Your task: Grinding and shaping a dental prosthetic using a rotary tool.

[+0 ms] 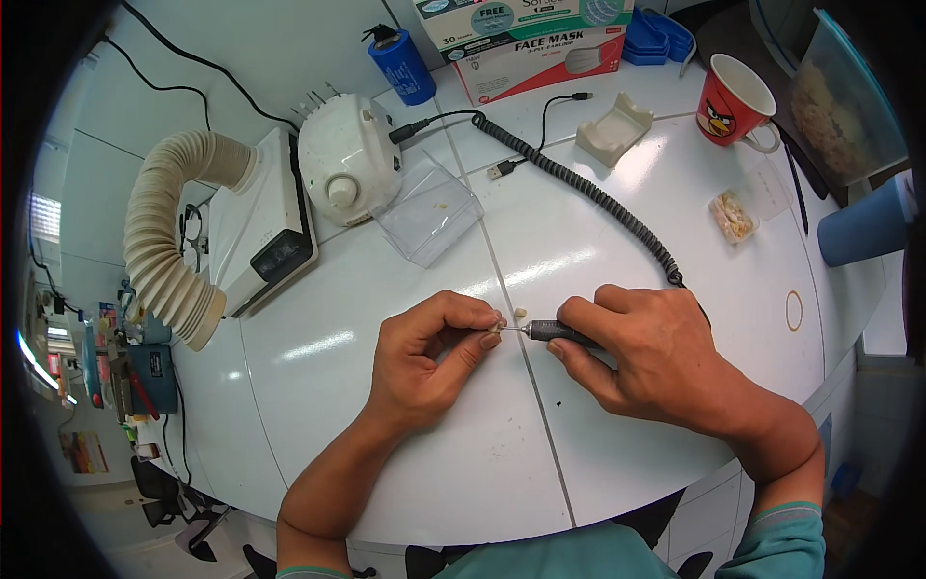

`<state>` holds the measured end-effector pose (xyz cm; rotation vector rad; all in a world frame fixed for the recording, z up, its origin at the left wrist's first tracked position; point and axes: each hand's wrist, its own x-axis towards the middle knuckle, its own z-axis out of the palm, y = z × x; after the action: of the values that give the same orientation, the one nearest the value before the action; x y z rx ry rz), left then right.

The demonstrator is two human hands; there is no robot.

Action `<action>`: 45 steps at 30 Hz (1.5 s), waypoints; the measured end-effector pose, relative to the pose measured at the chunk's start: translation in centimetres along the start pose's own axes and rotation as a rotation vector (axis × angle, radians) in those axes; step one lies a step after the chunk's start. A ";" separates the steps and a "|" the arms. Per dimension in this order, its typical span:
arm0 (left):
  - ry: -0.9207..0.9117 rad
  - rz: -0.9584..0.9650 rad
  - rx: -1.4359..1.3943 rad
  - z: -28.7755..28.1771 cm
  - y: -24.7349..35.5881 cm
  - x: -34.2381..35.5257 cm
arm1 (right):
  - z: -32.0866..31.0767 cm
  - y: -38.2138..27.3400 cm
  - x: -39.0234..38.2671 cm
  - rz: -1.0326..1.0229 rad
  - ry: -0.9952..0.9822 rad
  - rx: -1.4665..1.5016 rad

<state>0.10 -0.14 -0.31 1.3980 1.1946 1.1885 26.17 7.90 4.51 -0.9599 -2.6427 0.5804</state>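
Observation:
My left hand [424,362] pinches a tiny pale piece [496,327] between thumb and index fingertips, too small to make out fully. My right hand [646,362] grips a dark cylindrical rotary handpiece [543,330], whose thin shank points left and meets the pinched piece; whether its tip touches it I cannot tell exactly. Just behind the shank, a small cream block [521,313] lies on the white table [453,463]. The handpiece's black coiled cord [579,183] runs back to a white control unit [342,164] with a round knob.
Left, a flexible hose [149,212] rises from a white box [265,222]. Around the back are a clear tray [429,207], mask boxes [540,63], a blue canister [403,72], a beige holder [612,130], a red mug [733,101], a small container of pale pieces [733,214] and a blue cup [858,227].

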 end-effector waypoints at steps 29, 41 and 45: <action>0.037 -0.075 -0.043 0.1 0.2 -0.1 | 0.2 0.2 0.0 0.008 0.012 0.045; 0.019 -0.027 -0.029 0.0 -0.1 0.0 | 0.2 0.2 0.1 0.020 0.023 0.049; 0.022 -0.028 -0.041 0.1 -0.2 0.0 | 0.3 0.2 0.0 0.018 0.027 0.042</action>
<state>0.14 -0.10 -0.50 1.3373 1.1950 1.2049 26.15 8.02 4.15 -0.9729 -2.5909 0.6197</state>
